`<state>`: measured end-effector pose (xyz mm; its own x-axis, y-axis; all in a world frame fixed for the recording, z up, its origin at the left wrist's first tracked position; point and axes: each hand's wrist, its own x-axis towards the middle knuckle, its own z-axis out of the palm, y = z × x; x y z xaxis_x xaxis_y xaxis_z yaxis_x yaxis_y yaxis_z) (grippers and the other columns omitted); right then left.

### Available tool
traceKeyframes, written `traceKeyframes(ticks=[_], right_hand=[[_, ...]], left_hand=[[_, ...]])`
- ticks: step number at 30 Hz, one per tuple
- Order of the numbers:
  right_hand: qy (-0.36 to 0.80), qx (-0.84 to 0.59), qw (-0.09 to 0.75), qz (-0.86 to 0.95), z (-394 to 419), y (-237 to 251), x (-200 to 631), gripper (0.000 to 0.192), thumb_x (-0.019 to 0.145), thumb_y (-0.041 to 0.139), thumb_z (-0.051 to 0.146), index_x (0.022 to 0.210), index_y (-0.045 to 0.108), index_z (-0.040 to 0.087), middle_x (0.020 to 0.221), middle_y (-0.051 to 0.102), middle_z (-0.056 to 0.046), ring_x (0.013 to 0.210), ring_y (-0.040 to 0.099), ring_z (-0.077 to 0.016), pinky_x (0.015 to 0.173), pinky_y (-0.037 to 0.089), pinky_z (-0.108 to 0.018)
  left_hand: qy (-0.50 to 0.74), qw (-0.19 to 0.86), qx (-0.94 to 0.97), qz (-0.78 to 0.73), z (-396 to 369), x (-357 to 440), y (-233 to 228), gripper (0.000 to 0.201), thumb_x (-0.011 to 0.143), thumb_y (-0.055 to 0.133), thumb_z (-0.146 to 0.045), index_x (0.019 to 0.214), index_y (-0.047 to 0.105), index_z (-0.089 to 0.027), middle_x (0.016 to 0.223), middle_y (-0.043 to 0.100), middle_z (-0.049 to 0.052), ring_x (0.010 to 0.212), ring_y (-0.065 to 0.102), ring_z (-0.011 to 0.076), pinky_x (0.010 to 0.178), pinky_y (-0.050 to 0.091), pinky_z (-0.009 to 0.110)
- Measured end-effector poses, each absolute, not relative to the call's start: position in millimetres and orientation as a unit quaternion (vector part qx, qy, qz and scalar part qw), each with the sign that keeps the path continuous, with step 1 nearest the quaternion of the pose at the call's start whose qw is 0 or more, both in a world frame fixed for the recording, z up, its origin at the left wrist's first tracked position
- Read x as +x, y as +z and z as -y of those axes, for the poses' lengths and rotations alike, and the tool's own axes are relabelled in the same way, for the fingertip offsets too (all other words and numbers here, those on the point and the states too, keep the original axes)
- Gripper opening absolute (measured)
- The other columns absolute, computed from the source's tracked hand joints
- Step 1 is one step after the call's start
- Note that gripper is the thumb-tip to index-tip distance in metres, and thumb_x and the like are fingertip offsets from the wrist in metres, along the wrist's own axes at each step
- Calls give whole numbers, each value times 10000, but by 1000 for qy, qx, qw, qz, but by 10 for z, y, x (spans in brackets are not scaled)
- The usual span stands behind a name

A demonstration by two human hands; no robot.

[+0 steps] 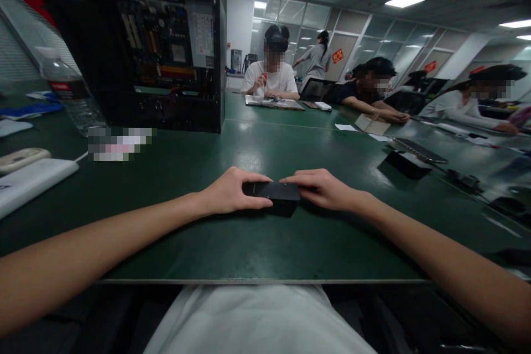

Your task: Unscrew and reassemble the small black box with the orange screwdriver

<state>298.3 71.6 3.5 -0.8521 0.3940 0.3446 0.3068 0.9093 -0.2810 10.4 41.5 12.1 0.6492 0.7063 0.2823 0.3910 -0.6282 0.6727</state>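
A small black box, rectangular and without readable marks, is in front of me over the green table. My left hand grips its left end, thumb along the near side and fingers on the far side. At the right end, my right hand has its fingers bent, with fingertips at the box's far right corner. How firmly the right fingers hold it is partly hidden. I cannot tell whether the box rests on the table or is slightly raised.
An open computer case stands at the back left beside a plastic bottle. A white power strip lies at the left. Another black box is at the right. A person sits across the table, others at the right.
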Motion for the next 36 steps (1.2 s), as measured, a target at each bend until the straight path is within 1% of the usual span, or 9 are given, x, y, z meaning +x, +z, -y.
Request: traceKeyframes(ticks=[5, 9, 14, 20, 25, 27, 31, 33, 36], right_hand=[[114, -180, 197, 957, -720, 63, 2973, 361, 998, 477, 209, 1323, 625, 158, 964, 688, -84, 853, 643, -148, 777, 480, -246], [62, -186, 176, 965, -719, 142, 3003, 345, 974, 492, 187, 1287, 630, 149, 971, 683, -90, 858, 643, -153, 765, 479, -243], [14, -220, 166, 961, -760, 197, 3072, 312, 979, 496, 223, 1248, 641, 161, 980, 686, -91, 830, 641, -153, 728, 483, -244], [2, -240, 147, 960, -799, 173, 3090, 302, 976, 504, 236, 1229, 649, 157, 1004, 686, -99, 839, 648, -159, 734, 489, -255], [12, -249, 141, 958, -844, 180, 3127, 312, 991, 496, 267, 1233, 654, 150, 1006, 686, -105, 862, 652, -168, 764, 499, -270], [26, -254, 138, 957, -865, 177, 3144, 312, 990, 510, 286, 1228, 667, 159, 1008, 690, -105, 864, 653, -170, 765, 501, -276], [39, -263, 122, 956, -899, 163, 3160, 312, 986, 526, 311, 1207, 690, 163, 1005, 694, -102, 846, 657, -167, 747, 500, -276], [33, -271, 111, 956, -911, 160, 3167, 316, 988, 522, 315, 1211, 685, 160, 1024, 693, -104, 859, 659, -167, 755, 501, -276], [16, -288, 96, 953, -925, 159, 3181, 326, 994, 513, 329, 1217, 676, 157, 1037, 689, -106, 882, 662, -176, 774, 503, -286]], left_hand=[[274, 301, 857, -317, -395, 110, 127, 495, 816, 779, -432, 1224, 743, -153, 1062, 794, 57, 949, 732, 234, 841, 519, 281], [290, 298, 854, -313, -388, 132, 127, 444, 838, 761, -418, 1201, 749, -163, 1095, 786, 64, 978, 720, 232, 849, 515, 288], [342, 299, 836, -308, -444, 124, 129, 343, 856, 744, -360, 1126, 761, -148, 1132, 762, 89, 1020, 693, 229, 858, 501, 300], [320, 289, 851, -300, -455, 113, 140, 349, 820, 782, -344, 1115, 746, -161, 1163, 742, 90, 1087, 675, 243, 959, 490, 336], [326, 283, 854, -290, -447, 105, 153, 353, 815, 781, -356, 1120, 752, -179, 1280, 710, 101, 1190, 646, 262, 1054, 459, 366], [301, 298, 852, -308, -452, 94, 166, 405, 811, 780, -381, 1160, 746, -179, 1258, 725, 97, 1158, 661, 269, 1026, 474, 375], [257, 307, 844, -358, -458, 72, 180, 507, 807, 770, -473, 1204, 738, -160, 1104, 771, 86, 985, 704, 257, 872, 513, 344], [264, 296, 844, -360, -447, 72, 182, 508, 800, 776, -484, 1190, 746, -161, 1082, 774, 80, 962, 704, 249, 856, 509, 334], [286, 283, 845, -352, -413, 89, 200, 484, 786, 797, -454, 1173, 749, -167, 1092, 772, 73, 993, 696, 247, 886, 504, 333]])
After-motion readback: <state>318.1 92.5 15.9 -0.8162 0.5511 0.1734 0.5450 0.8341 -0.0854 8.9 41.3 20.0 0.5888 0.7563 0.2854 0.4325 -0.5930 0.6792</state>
